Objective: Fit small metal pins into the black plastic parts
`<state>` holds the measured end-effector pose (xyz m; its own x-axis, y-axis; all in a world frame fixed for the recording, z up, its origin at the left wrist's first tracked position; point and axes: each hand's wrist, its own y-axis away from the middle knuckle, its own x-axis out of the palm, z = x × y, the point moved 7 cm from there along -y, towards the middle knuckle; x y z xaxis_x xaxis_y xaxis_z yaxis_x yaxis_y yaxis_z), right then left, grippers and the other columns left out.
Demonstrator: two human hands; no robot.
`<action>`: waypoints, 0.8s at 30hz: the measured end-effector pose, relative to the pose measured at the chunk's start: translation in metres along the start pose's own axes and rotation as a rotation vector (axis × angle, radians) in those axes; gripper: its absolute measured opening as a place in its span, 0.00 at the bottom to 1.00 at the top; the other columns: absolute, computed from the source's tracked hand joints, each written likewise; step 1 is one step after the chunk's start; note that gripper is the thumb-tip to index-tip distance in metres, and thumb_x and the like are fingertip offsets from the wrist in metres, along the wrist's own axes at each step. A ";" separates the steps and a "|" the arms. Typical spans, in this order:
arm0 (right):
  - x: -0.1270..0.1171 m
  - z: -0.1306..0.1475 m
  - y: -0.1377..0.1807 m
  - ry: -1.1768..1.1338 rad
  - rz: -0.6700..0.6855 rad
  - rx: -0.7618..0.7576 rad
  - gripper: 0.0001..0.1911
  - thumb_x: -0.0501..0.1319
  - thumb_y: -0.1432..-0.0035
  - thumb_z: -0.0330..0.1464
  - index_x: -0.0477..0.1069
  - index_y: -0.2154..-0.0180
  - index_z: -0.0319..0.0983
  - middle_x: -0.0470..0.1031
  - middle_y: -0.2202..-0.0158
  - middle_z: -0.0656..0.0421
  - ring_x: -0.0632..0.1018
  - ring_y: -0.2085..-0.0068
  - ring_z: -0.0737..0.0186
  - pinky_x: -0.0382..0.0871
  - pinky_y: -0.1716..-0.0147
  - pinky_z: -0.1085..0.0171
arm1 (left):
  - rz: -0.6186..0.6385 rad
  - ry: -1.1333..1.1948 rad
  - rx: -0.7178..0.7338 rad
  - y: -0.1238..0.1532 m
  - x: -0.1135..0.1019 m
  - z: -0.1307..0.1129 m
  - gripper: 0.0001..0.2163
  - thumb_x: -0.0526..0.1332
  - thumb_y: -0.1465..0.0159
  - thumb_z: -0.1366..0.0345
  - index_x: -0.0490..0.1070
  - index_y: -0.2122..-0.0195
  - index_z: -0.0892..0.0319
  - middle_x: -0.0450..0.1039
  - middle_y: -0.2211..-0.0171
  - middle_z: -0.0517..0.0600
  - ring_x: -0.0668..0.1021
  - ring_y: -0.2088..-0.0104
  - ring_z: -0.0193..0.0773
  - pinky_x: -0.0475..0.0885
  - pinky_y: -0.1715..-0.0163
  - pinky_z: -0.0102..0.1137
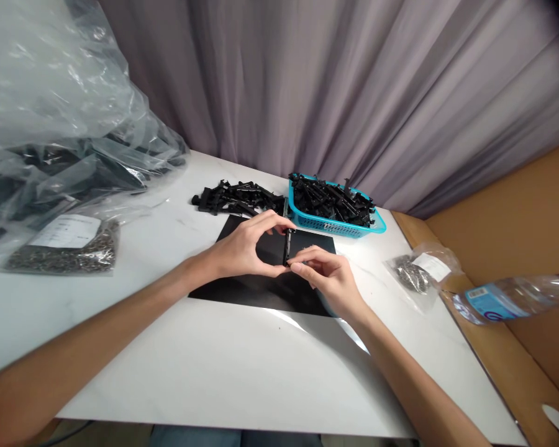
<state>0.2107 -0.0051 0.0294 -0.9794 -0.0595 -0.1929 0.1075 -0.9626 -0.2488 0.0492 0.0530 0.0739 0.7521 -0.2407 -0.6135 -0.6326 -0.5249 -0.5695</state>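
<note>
Above a black mat, my left hand grips a slim black plastic part by its two ends, thumb at the near end and fingers at the far end. My right hand is closed in a pinch at the part's near end, by the left thumb. Whether the right fingertips also hold something small is too fine to tell. Behind the hands lies a pile of black plastic parts, with a blue basket full of similar parts to its right.
On the left stand a large clear plastic bag and a labelled bag of small metal pieces. A smaller bag of metal pieces lies at the right, near a plastic bottle. A grey curtain hangs behind the white table.
</note>
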 end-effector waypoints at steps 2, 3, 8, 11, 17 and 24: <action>0.001 0.000 0.000 -0.025 0.007 0.009 0.11 0.72 0.42 0.42 0.84 0.63 0.42 0.79 0.61 0.56 0.72 0.70 0.65 0.63 0.75 0.65 | 0.005 0.000 0.026 0.000 0.000 -0.002 0.26 0.74 0.48 0.62 0.73 0.47 0.54 0.76 0.53 0.53 0.77 0.54 0.48 0.75 0.51 0.40; 0.002 0.001 0.000 -0.035 0.013 0.008 0.10 0.72 0.42 0.41 0.84 0.63 0.43 0.80 0.61 0.56 0.73 0.68 0.64 0.64 0.74 0.65 | 0.008 -0.003 0.038 0.000 0.000 -0.002 0.26 0.74 0.47 0.62 0.73 0.47 0.54 0.76 0.52 0.53 0.77 0.54 0.48 0.75 0.51 0.40; 0.001 0.004 0.001 -0.058 -0.039 0.021 0.08 0.72 0.42 0.40 0.84 0.63 0.43 0.80 0.62 0.57 0.72 0.69 0.65 0.63 0.72 0.64 | -0.009 -0.033 0.058 -0.001 -0.003 -0.004 0.26 0.74 0.47 0.62 0.72 0.47 0.55 0.76 0.53 0.53 0.77 0.54 0.47 0.75 0.51 0.39; 0.001 0.004 0.001 -0.085 -0.061 0.049 0.09 0.73 0.43 0.41 0.84 0.64 0.43 0.79 0.64 0.59 0.66 0.73 0.69 0.57 0.76 0.65 | -0.012 -0.070 0.101 -0.001 -0.004 -0.009 0.26 0.73 0.45 0.64 0.71 0.46 0.58 0.75 0.54 0.53 0.77 0.54 0.45 0.75 0.52 0.38; 0.002 0.005 -0.001 -0.108 0.043 0.080 0.07 0.74 0.43 0.39 0.84 0.65 0.43 0.80 0.63 0.58 0.73 0.66 0.63 0.62 0.69 0.63 | 0.014 -0.085 0.143 0.000 -0.001 -0.013 0.26 0.74 0.45 0.65 0.70 0.46 0.58 0.75 0.54 0.53 0.76 0.55 0.43 0.75 0.52 0.37; -0.002 0.011 0.000 0.040 0.194 0.059 0.08 0.71 0.39 0.40 0.84 0.63 0.43 0.80 0.61 0.57 0.76 0.61 0.60 0.66 0.64 0.61 | 0.036 -0.092 0.147 0.001 0.003 -0.014 0.27 0.74 0.46 0.67 0.69 0.45 0.58 0.75 0.53 0.53 0.77 0.54 0.43 0.76 0.51 0.36</action>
<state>0.2103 -0.0079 0.0404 -0.9337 -0.2355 -0.2696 0.2818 -0.9480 -0.1480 0.0532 0.0401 0.0792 0.7126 -0.1777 -0.6786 -0.6840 -0.3906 -0.6160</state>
